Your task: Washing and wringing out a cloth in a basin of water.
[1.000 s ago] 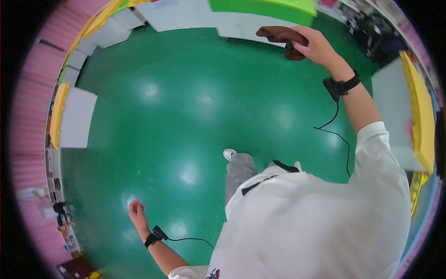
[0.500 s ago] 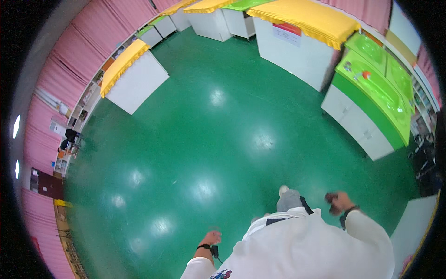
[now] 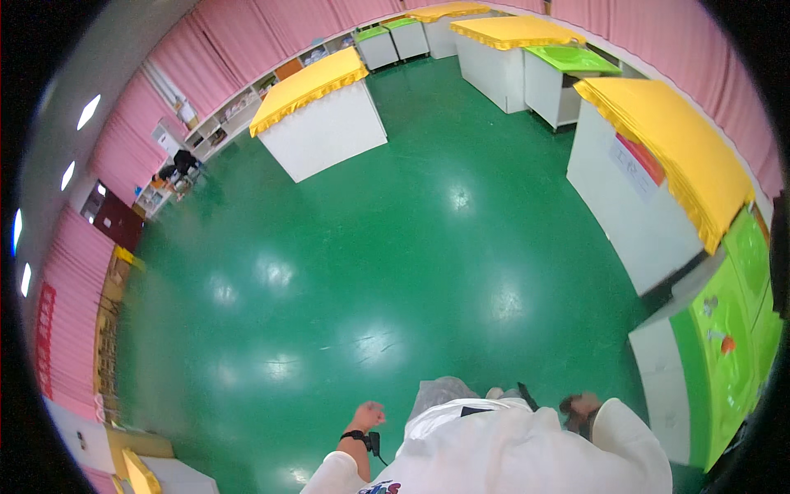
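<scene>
My left hand [image 3: 369, 415] hangs low over the green floor, its fingers loosely curled and nothing showing in them. A black band with a small dark device [image 3: 371, 443] and a cable sits on that wrist. On the other side of my body, my right hand [image 3: 587, 403] is closed round a small dark brown object [image 3: 569, 407]. Blur and the wrist hide what kind of thing it is. Neither hand touches any furniture. Nearest my right hand stands the bright green sink unit [image 3: 699, 350].
White counters with yellow ruffled covers [image 3: 666, 132] [image 3: 313, 90] stand ahead right and left. Low shelves [image 3: 234, 111] run beneath pink curtains. A person [image 3: 177, 171] is by the far left wall, near a brown door [image 3: 115, 218]. A white, yellow-edged piece [image 3: 169, 476] is at lower left.
My view has turned left, so counters and sink have shifted rightward in the picture. Both arms have swung a little as my feet changed place. The brown object stays in my right hand.
</scene>
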Tool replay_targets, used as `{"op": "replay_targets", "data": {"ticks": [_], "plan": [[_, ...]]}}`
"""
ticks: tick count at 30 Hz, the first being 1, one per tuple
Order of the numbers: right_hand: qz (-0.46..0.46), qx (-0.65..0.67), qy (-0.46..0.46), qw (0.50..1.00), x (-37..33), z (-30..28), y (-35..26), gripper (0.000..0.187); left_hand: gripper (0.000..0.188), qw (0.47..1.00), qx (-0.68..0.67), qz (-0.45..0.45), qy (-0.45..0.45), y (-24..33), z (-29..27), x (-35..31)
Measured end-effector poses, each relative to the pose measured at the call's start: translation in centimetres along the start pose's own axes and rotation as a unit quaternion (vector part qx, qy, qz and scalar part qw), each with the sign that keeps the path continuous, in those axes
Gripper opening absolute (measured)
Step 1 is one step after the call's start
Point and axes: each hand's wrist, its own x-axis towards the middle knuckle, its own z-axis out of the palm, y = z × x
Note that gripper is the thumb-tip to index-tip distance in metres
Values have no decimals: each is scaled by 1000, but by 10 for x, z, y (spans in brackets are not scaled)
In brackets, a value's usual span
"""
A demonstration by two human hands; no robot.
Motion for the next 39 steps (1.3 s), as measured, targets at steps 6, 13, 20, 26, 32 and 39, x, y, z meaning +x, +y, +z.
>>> {"op": "replay_targets", "data": {"ticks": [6,13,20,26,32,39], "plan": [[56,195,330,922,219,-260,18,35,24,998,-7,-13,63,124,3,123],[91,119,293,944,318,-397,-43,36,32,778,556,153,-250,169,-38,289],[113,100,-20,988,357,-304,-17,36,25,958,273,31,-76,400,-122,457],[-75,188,199,959,575,-296,22,29,21,997,-8,-12,81,619,-144,556],[3,504,317,804,719,-513,-104,38,24,916,391,91,-26,791,-153,669],[44,182,290,938,916,-945,-179,36,27,992,87,43,85,939,-223,772]]}}
